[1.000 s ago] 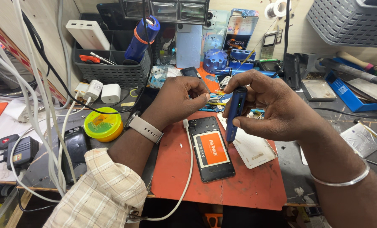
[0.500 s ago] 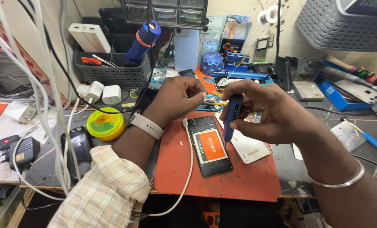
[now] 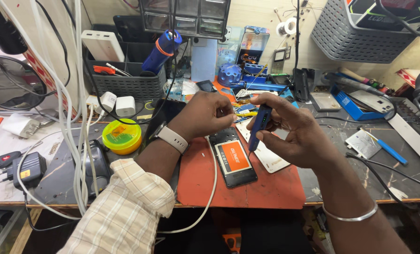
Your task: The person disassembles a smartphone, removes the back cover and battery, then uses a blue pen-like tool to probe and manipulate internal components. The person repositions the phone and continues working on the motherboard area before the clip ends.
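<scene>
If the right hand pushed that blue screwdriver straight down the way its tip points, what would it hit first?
The right hand holds the blue screwdriver tip down. Going straight on, it would likely meet the right edge of the opened phone on the red mat, or the white cover beside it; depth is unclear.

Bare orange mat [image 3: 266, 188] lies open toward the near edge; white cables [image 3: 80, 141] crowd the left, 2 chargers [image 3: 116, 103] behind

Cluttered dark workbench [image 3: 342, 136], orange mat [image 3: 266, 188], yellow tub [image 3: 122, 136], 2 white chargers [image 3: 117, 103], grey basket [image 3: 120, 84]
</scene>
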